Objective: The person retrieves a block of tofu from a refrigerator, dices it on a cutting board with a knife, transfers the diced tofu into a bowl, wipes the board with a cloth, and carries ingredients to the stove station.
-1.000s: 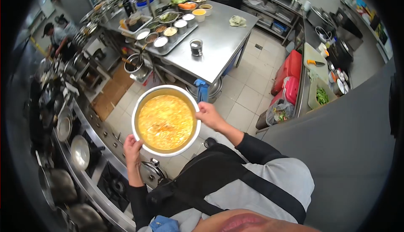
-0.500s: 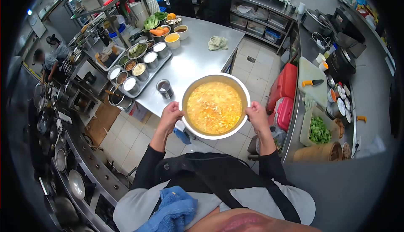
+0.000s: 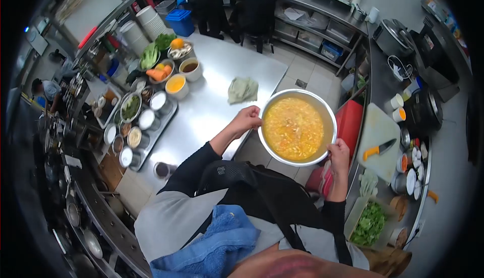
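Observation:
A round metal bowl (image 3: 262, 135) of yellow-orange soup (image 3: 293, 129) with small pale bits is held out in front of me, roughly level. My left hand (image 3: 247, 120) pinches its rim on the left side. On the lower right of the rim, my right hand (image 3: 339, 154) grips with the thumb over the edge. Beneath the bowl are the corner of the steel table and the floor. A crumpled pale cloth (image 3: 243, 90) lies on the table, just beyond my left hand.
On the steel table (image 3: 201, 121) stand a tray of filled metal cups (image 3: 147, 120) and vegetable bowls. A red cooler (image 3: 348, 124) sits right of the bowl. The right counter carries a cutting board (image 3: 375, 142), an orange-handled knife (image 3: 379, 149) and greens (image 3: 370, 223). People in black (image 3: 257, 5) are at the back.
Both hands have carried the bowl to the right in view, and my body has turned and moved forward. The table's cloth and cups now appear closer and further left.

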`<state>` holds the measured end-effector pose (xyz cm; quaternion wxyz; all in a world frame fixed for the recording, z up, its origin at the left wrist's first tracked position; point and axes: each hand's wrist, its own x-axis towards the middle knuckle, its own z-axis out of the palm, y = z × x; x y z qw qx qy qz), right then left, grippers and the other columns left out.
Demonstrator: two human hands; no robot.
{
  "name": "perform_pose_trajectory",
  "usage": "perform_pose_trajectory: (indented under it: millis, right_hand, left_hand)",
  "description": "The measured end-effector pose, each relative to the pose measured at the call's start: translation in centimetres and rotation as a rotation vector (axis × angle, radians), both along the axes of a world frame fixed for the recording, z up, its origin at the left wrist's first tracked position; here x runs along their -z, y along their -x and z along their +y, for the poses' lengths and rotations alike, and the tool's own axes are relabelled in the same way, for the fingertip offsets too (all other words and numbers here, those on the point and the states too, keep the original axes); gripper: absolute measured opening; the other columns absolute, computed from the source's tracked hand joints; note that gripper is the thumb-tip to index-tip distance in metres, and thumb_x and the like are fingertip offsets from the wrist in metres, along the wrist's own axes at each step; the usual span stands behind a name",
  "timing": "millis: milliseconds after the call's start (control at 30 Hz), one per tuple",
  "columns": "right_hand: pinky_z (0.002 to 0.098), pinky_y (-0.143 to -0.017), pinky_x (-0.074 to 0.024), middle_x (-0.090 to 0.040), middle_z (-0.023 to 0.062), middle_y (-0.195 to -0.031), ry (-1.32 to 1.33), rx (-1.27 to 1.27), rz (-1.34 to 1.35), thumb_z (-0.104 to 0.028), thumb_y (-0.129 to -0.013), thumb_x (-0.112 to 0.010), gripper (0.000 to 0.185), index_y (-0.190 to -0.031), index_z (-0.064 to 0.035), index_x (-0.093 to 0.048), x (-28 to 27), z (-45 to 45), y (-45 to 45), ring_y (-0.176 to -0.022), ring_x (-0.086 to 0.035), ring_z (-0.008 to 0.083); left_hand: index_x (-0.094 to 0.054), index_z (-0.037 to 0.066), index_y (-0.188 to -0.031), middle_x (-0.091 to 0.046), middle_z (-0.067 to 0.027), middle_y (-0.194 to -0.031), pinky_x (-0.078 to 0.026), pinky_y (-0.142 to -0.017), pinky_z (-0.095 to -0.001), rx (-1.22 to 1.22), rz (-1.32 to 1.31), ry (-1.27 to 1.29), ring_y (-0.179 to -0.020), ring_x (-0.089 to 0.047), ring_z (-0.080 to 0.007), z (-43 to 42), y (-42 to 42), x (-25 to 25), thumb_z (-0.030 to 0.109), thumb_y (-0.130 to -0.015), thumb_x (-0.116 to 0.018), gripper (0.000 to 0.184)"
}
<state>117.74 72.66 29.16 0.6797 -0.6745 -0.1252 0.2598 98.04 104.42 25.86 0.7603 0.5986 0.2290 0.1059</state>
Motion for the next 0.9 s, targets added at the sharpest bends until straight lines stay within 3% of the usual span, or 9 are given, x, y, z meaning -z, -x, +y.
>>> perform_pose_trajectory:
  millis: [67, 300, 733, 900]
  right_hand:
    - [0.0193, -0.047, -0.0355, -0.056, -0.0036, -0.063, 0.001, 0.043, -0.027, -0.003, -0.085, -0.063, 0.012, -0.080, -0.0106, -0.055, 1.0, 0.8, -5.3, -0.052, -0.048, 0.0031]
    - [0.0188, -0.050, -0.0368, -0.058, -0.0024, -0.068, 0.006, 0.128, -0.023, -0.002, -0.086, -0.062, 0.009, -0.083, -0.0079, -0.056, 0.6, 5.8, -20.6, -0.054, -0.049, 0.0034]
    - [0.0213, -0.046, -0.0355, -0.052, -0.0034, -0.063, 0.003, -0.111, -0.034, -0.003, -0.083, -0.062, 0.011, -0.080, -0.0099, -0.054, 1.4, 22.3, -52.7, -0.051, -0.046, 0.0052]
    - [0.0217, -0.047, -0.0352, -0.051, -0.0037, -0.063, 0.022, -0.082, -0.015, -0.003, -0.083, -0.062, 0.013, -0.079, -0.0109, -0.052, 2.6, 29.3, -61.8, -0.052, -0.046, 0.0051]
  left_hand:
    - [-0.053, 0.007, -0.093, -0.056, 0.0028, -0.076, -0.045, -0.059, -0.0217, 0.070, 0.018, -0.049, -0.064, -0.056, -0.0066, 1.7, -5.6, -1.9, -0.003, -0.080, -0.067, 0.022]
    - [-0.055, 0.006, -0.094, -0.057, 0.0018, -0.075, -0.045, -0.056, -0.0215, 0.124, 0.010, -0.047, -0.062, -0.056, -0.0069, 7.9, -24.4, -1.6, -0.003, -0.079, -0.068, 0.022]
    - [-0.058, 0.003, -0.100, -0.059, 0.0006, -0.080, -0.049, -0.061, -0.0227, -0.069, -0.038, -0.029, -0.066, -0.058, -0.0079, 20.7, -49.1, -0.8, -0.001, -0.080, -0.070, 0.024]
    - [-0.058, 0.004, -0.100, -0.061, -0.0002, -0.079, -0.051, -0.063, -0.0232, -0.037, -0.063, -0.047, -0.070, -0.063, -0.0095, 28.0, -58.9, 0.6, 0.000, -0.081, -0.071, 0.024]
